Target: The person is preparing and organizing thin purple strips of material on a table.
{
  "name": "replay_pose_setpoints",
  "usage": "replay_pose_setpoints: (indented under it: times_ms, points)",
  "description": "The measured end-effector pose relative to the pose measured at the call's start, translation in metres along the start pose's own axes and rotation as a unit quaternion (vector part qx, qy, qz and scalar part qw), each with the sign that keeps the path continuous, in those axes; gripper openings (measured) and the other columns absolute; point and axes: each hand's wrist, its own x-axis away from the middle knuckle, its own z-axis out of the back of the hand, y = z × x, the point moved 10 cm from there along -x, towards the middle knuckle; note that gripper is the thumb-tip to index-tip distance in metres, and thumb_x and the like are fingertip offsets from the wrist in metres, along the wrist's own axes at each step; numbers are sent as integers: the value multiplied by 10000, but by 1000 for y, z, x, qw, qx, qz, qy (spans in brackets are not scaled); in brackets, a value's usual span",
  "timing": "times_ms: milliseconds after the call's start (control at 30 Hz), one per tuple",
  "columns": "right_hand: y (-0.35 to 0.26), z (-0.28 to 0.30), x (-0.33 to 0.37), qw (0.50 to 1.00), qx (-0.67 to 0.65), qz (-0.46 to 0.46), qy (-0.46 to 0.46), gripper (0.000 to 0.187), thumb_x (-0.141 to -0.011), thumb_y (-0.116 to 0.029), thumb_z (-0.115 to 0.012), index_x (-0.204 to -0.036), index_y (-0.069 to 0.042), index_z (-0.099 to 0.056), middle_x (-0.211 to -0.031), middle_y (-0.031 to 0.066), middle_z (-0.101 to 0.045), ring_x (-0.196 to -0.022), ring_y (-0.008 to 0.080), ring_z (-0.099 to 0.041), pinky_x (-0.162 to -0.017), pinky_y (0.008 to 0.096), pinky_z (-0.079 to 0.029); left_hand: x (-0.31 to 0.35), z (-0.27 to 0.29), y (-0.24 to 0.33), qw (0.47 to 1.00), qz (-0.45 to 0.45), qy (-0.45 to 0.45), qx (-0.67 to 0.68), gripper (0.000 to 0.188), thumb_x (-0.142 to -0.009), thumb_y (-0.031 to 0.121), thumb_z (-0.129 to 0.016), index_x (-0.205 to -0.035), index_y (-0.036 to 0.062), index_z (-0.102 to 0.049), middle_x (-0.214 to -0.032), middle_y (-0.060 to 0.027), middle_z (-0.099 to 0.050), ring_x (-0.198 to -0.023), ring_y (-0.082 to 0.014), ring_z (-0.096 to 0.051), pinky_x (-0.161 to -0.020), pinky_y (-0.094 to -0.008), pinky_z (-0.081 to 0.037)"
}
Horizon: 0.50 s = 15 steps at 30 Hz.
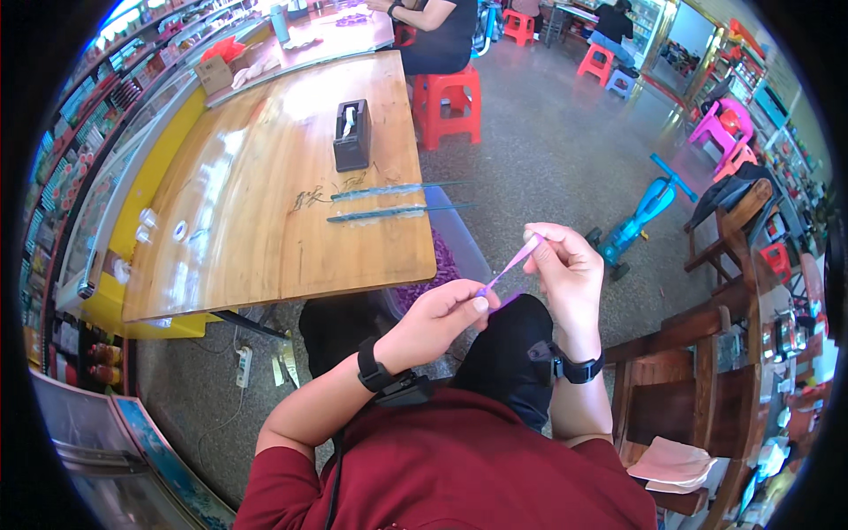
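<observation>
A thin pink-purple ribbon strip (518, 259) stretches between my two hands above my lap. My left hand (431, 323) pinches its lower end, where a darker purple bit shows by the thumb. Higher up, my right hand (565, 272) grips the other end between thumb and fingertips. Beyond them, two dark, thin stick-like bundles (375, 214) lie near the table's right edge, their ends sticking out past it. Below that edge stands a translucent plastic bin (470, 237) holding many small purple pieces (446, 258).
On the wooden table (256, 212) stand a black tape dispenser (352, 137), dark wiry bits and a small white roll (180, 231). A wooden chair (671, 380) is close on my right. Farther off are a blue scooter (642, 216), a red stool (449, 110) and a seated person.
</observation>
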Motion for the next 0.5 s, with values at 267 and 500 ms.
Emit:
replay_pose_setpoints:
  times_ms: [267,500]
  points:
    - [-51,-53,34,931,121,238,-249,286,-829,-48,-664,-1115,-70,-665,-1244,112,-578,-1024,216,-576,-834,323,-467,12,-1,16,994,74,-58,-48,208,-1010,216,-507,-1029,48,-629,-676,43,-476,-572,-45,-426,-527,-222,-381]
    - [-38,-56,36,934,25,226,-277,123,-834,-28,-670,-954,-41,-693,-1014,91,-660,-970,237,-606,-846,350,-481,17,-3,20,991,94,-92,-34,246,-1017,231,-498,-1012,19,-623,-672,37,-453,-559,-53,-408,-511,-222,-364]
